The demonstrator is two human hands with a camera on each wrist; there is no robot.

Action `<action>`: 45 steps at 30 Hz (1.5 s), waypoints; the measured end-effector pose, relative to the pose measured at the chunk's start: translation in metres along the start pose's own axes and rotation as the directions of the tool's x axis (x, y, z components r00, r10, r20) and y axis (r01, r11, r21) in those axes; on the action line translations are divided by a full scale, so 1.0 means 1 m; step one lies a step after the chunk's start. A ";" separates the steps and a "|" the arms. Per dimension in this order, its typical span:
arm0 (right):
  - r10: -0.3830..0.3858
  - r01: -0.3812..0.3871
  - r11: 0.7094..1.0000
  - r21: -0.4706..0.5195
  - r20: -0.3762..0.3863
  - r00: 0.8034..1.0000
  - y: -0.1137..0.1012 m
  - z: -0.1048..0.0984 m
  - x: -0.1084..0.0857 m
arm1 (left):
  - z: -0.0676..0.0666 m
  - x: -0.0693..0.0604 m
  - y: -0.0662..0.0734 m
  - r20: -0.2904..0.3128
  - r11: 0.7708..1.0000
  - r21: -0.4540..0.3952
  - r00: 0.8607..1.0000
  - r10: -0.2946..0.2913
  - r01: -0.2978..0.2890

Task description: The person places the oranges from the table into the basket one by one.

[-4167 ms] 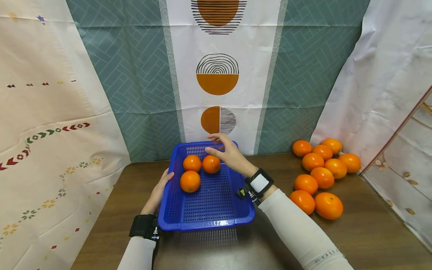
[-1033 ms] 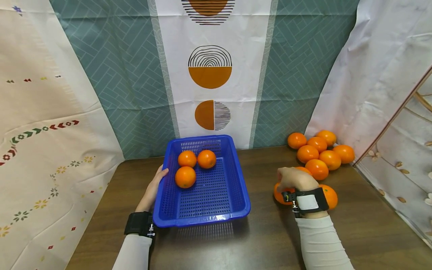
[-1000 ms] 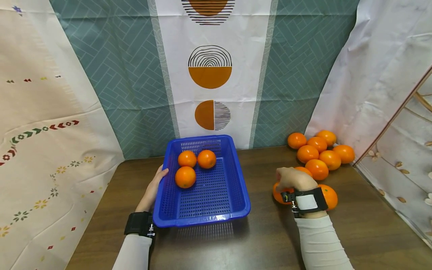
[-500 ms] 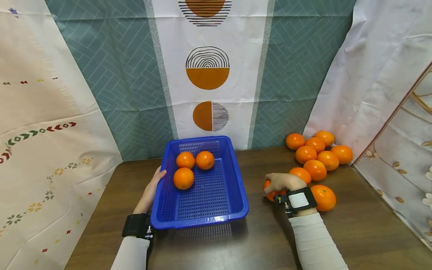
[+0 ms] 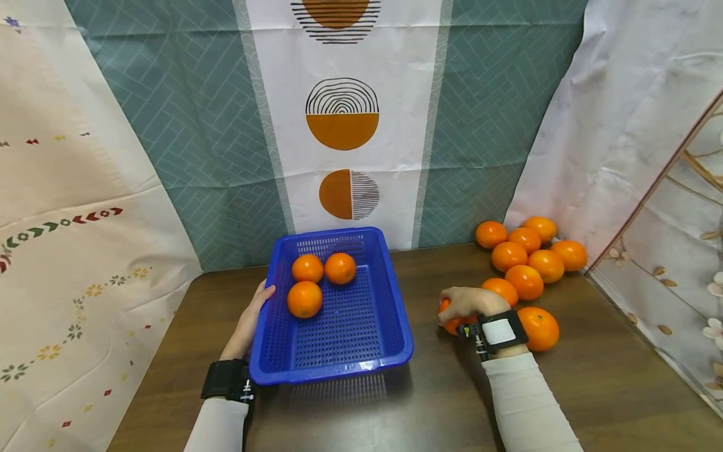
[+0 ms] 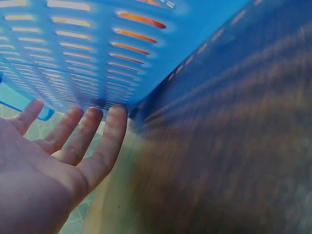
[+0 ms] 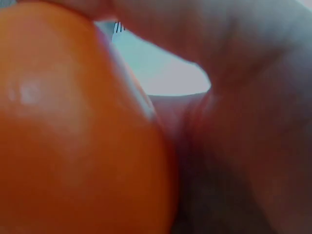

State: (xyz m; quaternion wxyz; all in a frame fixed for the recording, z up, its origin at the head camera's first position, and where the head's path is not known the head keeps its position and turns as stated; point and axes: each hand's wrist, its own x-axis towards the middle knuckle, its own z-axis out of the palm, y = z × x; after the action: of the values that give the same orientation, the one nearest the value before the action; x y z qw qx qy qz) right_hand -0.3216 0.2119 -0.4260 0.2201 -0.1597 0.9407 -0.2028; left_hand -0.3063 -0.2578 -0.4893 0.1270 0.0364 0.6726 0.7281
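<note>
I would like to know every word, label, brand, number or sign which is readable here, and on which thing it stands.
No readable text anywhere in these views.
Wall cloth: only printed shapes and patterns, no letters seen.
Basket and oranges: no lettering seen.
White patch on the right wrist strap: no legible text.
Small yellow-green mark beside that strap: too small to read.

What sort of room is unclear — printed cloths (image 5: 480, 125) hang behind and beside a brown wood-grain table (image 5: 429, 402).
</note>
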 end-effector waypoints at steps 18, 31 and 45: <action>-0.210 0.297 0.952 0.069 -0.556 0.804 -0.016 -0.021 -0.005 | 0.000 0.001 -0.001 0.016 0.999 -0.028 1.000 0.020 -0.020; -0.111 0.434 0.821 0.371 -0.643 0.758 -0.031 -0.029 -0.012 | -0.003 0.000 -0.001 0.018 1.000 0.003 1.000 0.023 -0.023; -0.127 0.453 0.816 0.359 -0.653 0.746 -0.039 -0.039 -0.011 | 0.000 0.002 -0.001 -0.009 1.000 -0.007 1.000 0.015 -0.015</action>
State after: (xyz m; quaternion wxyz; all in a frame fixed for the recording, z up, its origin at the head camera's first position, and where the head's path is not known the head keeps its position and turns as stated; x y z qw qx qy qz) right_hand -0.3225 0.1950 -0.3723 -0.0925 -0.1746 0.8372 -0.5099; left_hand -0.3083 -0.2574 -0.4901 0.1186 0.0375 0.6701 0.7317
